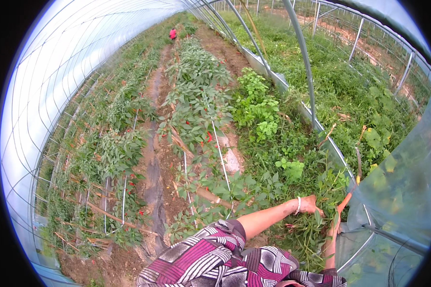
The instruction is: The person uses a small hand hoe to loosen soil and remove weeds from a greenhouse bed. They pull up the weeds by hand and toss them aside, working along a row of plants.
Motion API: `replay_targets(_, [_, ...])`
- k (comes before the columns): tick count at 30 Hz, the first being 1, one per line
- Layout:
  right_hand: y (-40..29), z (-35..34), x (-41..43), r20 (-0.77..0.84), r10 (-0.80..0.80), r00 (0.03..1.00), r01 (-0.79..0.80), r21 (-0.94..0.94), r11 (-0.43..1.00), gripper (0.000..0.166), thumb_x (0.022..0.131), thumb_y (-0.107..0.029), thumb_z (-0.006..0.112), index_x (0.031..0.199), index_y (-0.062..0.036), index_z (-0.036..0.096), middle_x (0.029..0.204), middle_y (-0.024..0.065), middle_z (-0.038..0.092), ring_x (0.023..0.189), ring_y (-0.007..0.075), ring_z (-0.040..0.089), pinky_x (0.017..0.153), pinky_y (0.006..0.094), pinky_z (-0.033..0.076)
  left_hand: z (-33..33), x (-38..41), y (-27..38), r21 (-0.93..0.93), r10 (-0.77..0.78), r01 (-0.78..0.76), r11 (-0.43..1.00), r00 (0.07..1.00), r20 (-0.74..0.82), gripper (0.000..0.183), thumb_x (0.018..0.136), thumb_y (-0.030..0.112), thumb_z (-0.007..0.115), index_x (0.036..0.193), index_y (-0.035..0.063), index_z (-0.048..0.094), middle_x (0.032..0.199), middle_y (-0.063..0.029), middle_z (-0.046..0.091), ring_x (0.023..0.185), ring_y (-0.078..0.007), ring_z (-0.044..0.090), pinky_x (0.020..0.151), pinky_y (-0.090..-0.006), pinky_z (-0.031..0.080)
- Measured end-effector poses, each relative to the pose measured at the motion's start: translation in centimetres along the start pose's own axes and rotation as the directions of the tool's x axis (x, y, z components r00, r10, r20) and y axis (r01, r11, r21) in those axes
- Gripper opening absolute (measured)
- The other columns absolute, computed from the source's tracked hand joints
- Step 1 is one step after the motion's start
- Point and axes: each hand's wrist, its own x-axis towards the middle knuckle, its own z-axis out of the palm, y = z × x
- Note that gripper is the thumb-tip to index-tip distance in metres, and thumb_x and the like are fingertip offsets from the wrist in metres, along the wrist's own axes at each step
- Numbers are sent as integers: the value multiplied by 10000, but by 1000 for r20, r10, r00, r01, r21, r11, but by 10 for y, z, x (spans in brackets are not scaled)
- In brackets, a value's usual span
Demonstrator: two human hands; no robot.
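Observation:
My left hand (310, 206), with a pale bracelet at the wrist, reaches into a clump of leafy green weeds (310, 233). Its fingers are curled around stems, partly hidden by leaves. To its right, my right hand (338, 212) grips a long-handled tool (352, 189), apparently a sickle. The tool's orange handle points up and away from me, with a yellowish collar and a narrow, dull brown end (358, 161). It lies close to the plastic side wall. Leaves cover part of my right forearm.
Pepper plants (197, 97) with red fruit stand in rows, held by white strings (217, 143). A dirt path (154, 168) runs between them. Metal hoops (305, 61) and plastic sheeting (391, 201) border my right side. A person in red (172, 33) is far down the row.

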Motion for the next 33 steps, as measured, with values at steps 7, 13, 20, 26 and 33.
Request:
replay_targets(7, [-59, 62, -14, -95, -70, 993, 75, 43, 996, 216, 840, -259, 491, 907, -55, 509, 738, -7, 538, 584, 106, 526, 497, 245, 432, -12, -35, 22, -334, 211, -273, 902, 954, -211, 731, 677, 374, 670, 1246, 44, 350, 1144, -108, 508, 987, -174, 482, 873, -303, 387])
replay_targets(13, [-73, 73, -14, -66, -71, 995, 77, 93, 993, 223, 838, -239, 507, 957, -51, 507, 734, -16, 531, 592, 91, 512, 507, 230, 418, -18, -34, -11, -84, 556, -553, 829, 831, 15, 628, 768, 486, 514, 1234, 86, 387, 1045, -135, 531, 789, -237, 523, 735, -308, 406])
replay_targets(20, [-35, 33, 20, -65, -66, 996, 62, -57, 996, 258, 831, -210, 534, 1027, -45, 505, 727, -27, 520, 601, 72, 495, 520, 208, 401, -28, -78, 40, -229, 56, -38, 973, 996, 72, 809, 602, 484, 702, 1164, -36, 440, 1119, -159, 517, 998, -222, 494, 899, -301, 365])
replay_targets(26, [-85, 46, -40, -238, 32, 971, -118, -355, 927, 283, 808, -192, 574, 1058, -84, 500, 802, -25, 517, 670, 68, 494, 559, 223, 447, -21, -54, -93, -303, -332, 324, 896, 943, 26, 759, 625, 490, 684, 1156, -9, 472, 1169, -137, 486, 1007, -239, 479, 855, -382, 389])
replay_targets(33, [-43, -44, -158, -568, 132, 813, -252, -138, 958, 224, 803, -142, 560, 1001, -76, 480, 775, 39, 540, 578, 100, 507, 456, 228, 439, 13, -51, -130, -817, -789, 573, 65, 531, 309, 472, 804, 370, 524, 1216, 173, 404, 1026, -68, 556, 857, -316, 555, 654, -571, 459])
